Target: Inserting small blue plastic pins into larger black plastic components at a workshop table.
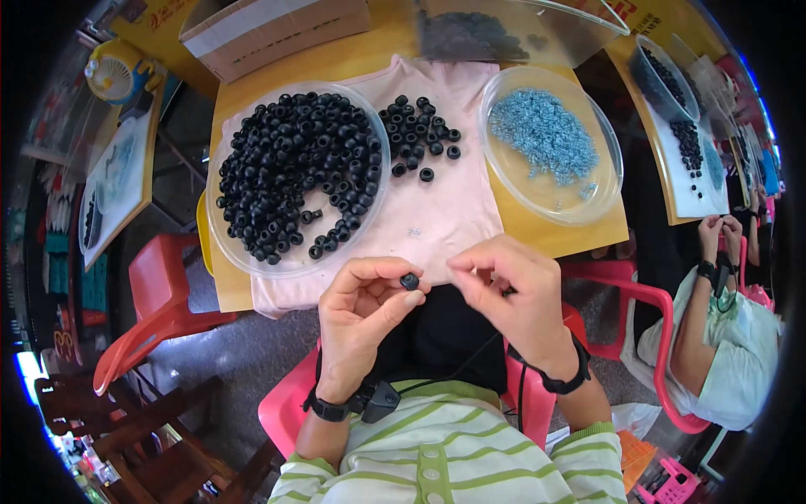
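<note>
My left hand (363,309) pinches a small round black piece (410,281) between thumb and finger, just in front of the table edge. It has a hole in it and looks like a bead or cap. Close beside it, the thumb and forefinger of my right hand (514,284) are pressed together; what they hold, if anything, is too small to make out. A dark spot shows near its curled fingers. Beyond my left hand a round clear tray (379,220) holds many similar black pieces. To the right, another clear tray (611,195) carries tiny light blue pieces (544,134).
A pink cloth (457,197) covers the middle of the yellow table (609,223). Loose black pieces (417,134) lie between the trays. At the back stand a cardboard box (273,38) and a clear bin (520,34). Another person (714,336) sits at the right.
</note>
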Action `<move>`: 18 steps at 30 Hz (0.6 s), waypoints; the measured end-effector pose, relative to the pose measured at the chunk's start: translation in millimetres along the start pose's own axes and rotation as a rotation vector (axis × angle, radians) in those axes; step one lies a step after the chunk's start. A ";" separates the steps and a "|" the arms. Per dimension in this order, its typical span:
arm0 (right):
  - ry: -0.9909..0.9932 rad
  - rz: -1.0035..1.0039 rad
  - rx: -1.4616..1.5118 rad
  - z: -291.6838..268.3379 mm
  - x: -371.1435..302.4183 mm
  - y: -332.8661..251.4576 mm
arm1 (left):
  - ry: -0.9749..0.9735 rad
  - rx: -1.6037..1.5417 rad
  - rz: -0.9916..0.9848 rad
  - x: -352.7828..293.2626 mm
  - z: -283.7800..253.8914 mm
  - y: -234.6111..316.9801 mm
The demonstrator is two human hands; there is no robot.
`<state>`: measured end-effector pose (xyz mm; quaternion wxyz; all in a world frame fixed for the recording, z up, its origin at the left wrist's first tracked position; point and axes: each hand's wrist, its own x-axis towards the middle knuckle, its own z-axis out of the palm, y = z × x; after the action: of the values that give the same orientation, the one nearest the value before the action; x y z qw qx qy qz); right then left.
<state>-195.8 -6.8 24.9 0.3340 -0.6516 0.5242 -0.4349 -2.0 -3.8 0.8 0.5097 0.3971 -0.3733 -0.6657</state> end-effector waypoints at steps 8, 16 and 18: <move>-0.075 -0.047 0.043 9.7 10.0 -9.6 | -0.088 0.135 0.100 1.9 -8.1 -2.2; -0.142 -0.020 0.060 9.7 12.8 -5.0 | -0.125 0.134 0.034 1.3 -10.2 -1.6; -0.146 -0.010 0.065 9.9 13.4 -5.6 | -0.129 0.099 0.020 1.5 -9.0 -2.7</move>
<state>-183.5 -18.8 28.8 0.3904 -0.6730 0.4807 -0.4045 4.9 -5.6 -5.5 0.4711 0.3742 -0.4418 -0.6655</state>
